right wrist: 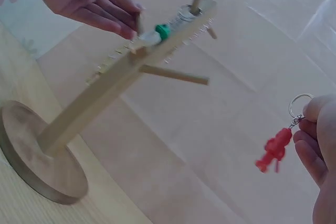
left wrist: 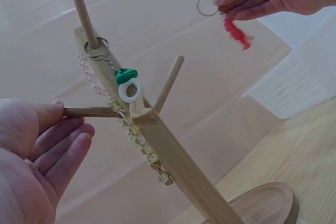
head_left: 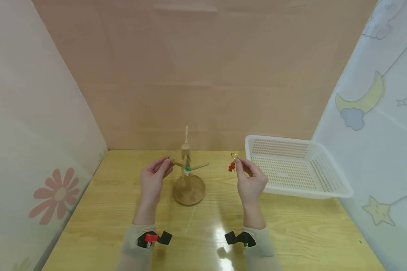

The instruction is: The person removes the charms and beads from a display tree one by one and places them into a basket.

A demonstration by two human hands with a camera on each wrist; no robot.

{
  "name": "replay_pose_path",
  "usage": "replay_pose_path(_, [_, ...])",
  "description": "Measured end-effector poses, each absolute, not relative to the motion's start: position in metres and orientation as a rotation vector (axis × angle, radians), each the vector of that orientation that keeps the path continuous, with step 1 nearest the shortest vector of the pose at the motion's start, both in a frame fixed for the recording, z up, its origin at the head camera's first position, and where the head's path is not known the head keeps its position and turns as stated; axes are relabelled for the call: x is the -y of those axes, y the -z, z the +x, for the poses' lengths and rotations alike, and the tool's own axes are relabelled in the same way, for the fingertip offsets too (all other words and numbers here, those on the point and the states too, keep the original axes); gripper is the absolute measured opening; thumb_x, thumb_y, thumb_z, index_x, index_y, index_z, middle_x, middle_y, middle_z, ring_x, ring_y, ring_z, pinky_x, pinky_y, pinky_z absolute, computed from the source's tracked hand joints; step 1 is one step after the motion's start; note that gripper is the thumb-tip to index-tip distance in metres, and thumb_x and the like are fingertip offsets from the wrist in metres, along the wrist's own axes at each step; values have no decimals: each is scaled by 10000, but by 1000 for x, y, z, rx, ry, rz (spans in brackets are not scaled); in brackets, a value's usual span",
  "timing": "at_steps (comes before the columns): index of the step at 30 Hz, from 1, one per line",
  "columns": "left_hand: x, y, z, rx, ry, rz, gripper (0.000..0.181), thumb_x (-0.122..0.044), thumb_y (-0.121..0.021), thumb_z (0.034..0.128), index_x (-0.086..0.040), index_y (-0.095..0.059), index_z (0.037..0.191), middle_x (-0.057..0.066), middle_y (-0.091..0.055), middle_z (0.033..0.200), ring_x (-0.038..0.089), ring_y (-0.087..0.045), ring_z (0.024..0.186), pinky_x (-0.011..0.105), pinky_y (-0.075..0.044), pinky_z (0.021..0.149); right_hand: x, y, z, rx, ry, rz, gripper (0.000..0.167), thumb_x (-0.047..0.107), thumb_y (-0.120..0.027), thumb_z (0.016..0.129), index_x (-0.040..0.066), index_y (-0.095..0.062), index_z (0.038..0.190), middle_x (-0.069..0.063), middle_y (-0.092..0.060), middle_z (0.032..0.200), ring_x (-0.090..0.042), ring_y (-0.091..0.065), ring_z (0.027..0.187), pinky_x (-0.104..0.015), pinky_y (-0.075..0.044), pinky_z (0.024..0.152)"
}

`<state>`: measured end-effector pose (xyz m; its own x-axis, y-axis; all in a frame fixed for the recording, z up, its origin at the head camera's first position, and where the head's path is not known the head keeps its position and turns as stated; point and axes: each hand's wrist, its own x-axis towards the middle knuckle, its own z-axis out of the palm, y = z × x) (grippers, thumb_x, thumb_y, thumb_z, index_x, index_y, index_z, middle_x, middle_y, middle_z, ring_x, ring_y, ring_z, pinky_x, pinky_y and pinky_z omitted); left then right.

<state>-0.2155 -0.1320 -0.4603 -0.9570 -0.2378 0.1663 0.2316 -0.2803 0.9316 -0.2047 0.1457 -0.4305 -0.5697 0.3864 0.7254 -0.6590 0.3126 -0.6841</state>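
Observation:
A wooden stand (head_left: 188,184) with a round base and several pegs stands upright on the table. My left hand (head_left: 153,178) pinches the end of its left peg (left wrist: 89,112) between thumb and fingers. From the peg nearest me hangs a keychain with a green and white figure (left wrist: 130,88) on a metal ring. A beaded bracelet (left wrist: 137,137) of clear and yellowish beads hangs along the post. To the right of the stand, apart from it, my right hand (head_left: 251,180) pinches a keychain with a red figure (right wrist: 274,150), its ring sticking up past the fingertips.
A white plastic basket (head_left: 339,184) with perforated sides sits on the table (head_left: 291,229) at the right. Brown sheeting (head_left: 203,75) covers the back, and patterned panels (head_left: 40,124) close off both sides. Each wrist wears a black camera strap.

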Motion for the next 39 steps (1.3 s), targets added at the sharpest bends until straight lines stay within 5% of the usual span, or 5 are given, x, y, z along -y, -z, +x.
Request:
replay_pose_path(8, [133,460,-216,1668,2308,4,261,-61,-706,1049,101,-695,1253,97,-804,1089,188,-787,1007,365,-642,936,-185,452,-222,1623,-1435,95,66,-67,-811,922,-82,-810,986,-252,-777,912,-11,-718,761,-121,-605,716])
replay_pose_path(20, [134,464,-217,1665,2320,0,344,-47,-691,1055,183,-626,1302,45,-809,1049,178,-788,997,357,-639,939,-234,432,-205,1765,-1299,-2,77,-105,-769,933,-155,-771,992,-330,-748,939,39,-697,764,-61,-563,734])
replay_pose_path(33, [140,466,-216,1666,2322,33,216,-46,-692,1054,81,-703,1228,57,-806,1048,180,-787,982,348,-641,929,-296,462,-219,1966,-1265,-239,185,203,-807,994,28,-840,1048,-47,-803,924,48,-671,719,-61,-527,638])
replay_pose_path(39, [138,467,-218,1658,2328,31,208,-41,-700,1048,78,-716,1218,66,-810,1042,187,-791,976,351,-645,917,-297,467,-219,2090,-1246,-268,229,263,-796,1003,49,-838,1072,-30,-798,944,60,-656,765,-72,-522,652])
